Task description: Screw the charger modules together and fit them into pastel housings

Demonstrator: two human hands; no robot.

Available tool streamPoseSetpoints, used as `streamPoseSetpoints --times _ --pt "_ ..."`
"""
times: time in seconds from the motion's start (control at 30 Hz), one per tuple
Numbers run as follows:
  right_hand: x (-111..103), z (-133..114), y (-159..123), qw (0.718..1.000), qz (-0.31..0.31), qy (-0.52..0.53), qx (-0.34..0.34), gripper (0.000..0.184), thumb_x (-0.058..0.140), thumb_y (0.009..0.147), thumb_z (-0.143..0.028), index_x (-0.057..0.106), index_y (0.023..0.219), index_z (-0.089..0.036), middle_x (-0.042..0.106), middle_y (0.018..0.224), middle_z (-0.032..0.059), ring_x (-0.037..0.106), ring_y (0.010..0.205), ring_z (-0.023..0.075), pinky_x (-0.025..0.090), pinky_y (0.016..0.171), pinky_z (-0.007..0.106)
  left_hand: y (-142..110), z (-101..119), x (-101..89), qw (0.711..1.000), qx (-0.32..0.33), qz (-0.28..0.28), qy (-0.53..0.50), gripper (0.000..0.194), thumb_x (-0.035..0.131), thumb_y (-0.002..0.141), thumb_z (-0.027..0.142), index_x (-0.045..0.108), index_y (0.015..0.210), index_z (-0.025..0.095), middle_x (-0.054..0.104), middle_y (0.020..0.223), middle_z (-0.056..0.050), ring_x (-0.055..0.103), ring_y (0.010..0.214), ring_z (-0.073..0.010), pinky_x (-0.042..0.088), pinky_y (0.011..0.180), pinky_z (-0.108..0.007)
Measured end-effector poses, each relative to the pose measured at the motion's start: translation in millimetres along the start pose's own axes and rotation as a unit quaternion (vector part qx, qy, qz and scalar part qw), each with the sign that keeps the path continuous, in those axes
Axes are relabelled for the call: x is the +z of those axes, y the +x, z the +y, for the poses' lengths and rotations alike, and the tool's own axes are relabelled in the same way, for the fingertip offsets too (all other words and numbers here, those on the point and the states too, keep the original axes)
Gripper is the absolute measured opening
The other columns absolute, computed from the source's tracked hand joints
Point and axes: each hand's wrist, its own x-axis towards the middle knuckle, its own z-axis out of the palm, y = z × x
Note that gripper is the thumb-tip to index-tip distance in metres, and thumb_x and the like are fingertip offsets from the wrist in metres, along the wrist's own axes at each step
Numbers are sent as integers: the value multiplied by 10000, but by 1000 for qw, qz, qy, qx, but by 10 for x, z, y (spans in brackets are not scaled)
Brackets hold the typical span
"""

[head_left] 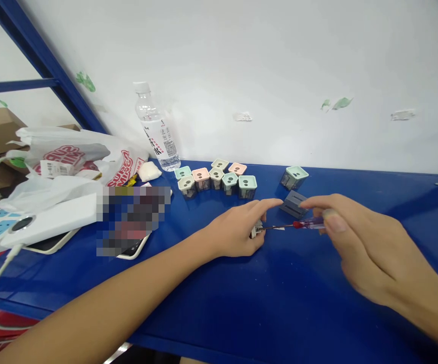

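Note:
My left hand (239,230) is closed around a small whitish sharpener part (256,230), mostly hidden by the fingers. My right hand (374,242) grips a screwdriver (309,223) with a clear purple handle and a red collar. Its thin shaft points left, and the tip meets the part in my left hand. Just beyond both hands lies a dark grey sharpener container (293,203), close to my right index fingertip. Behind it stands a mint-topped two-hole pencil sharpener (295,177). Several more sharpeners, such as a pink-topped one (201,177), cluster left of it.
A water bottle (158,131) stands against the white wall. White plastic bags (75,156), a white power bank (55,220) with a cable, and a phone (137,247) occupy the left of the blue table (264,313). A blue metal frame (59,76) rises at the left.

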Motion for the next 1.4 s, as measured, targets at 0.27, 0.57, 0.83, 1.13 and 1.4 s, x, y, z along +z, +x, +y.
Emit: streamPoseSetpoints --times 0.27,0.57,0.83,1.13,1.4 --pt "57 6 -69 999 16 -51 -11 360 493 1011 -468 503 725 -250 439 421 -79 444 315 111 274 364 262 0 -26 18 1000 2 4 -5 657 545 866 169 334 1481 259 634 1127 -67 643 962 -203 531 869 -348" --pt "21 -9 -32 1000 -16 -23 -2 198 487 1019 -364 564 892 -233 538 517 -69 506 358 105 365 395 244 7 -6 1 1000 8 0 1 611 535 877 171 366 1462 227 637 1119 -78 646 982 -211 539 882 -363" --pt "-4 -22 -34 1000 -12 -14 -19 268 368 1050 -299 612 1087 -193 699 783 28 663 570 138 481 519 252 12 -9 4 1000 7 -1 1 611 544 870 165 377 1455 219 638 1118 -80 641 979 -210 543 887 -365" --pt "126 19 -69 999 29 -27 30 241 550 994 -360 617 1171 -211 672 738 -1 601 504 120 471 472 244 17 5 -4 1000 3 -2 -1 569 542 885 182 408 1437 210 647 1125 -87 648 986 -214 541 904 -376" --pt "123 22 -61 985 -62 148 56 136 489 1018 -293 585 1109 -263 668 701 -22 681 600 146 502 484 235 20 3 -6 1000 5 -7 2 564 536 886 182 406 1434 199 640 1119 -93 646 975 -217 544 873 -370"
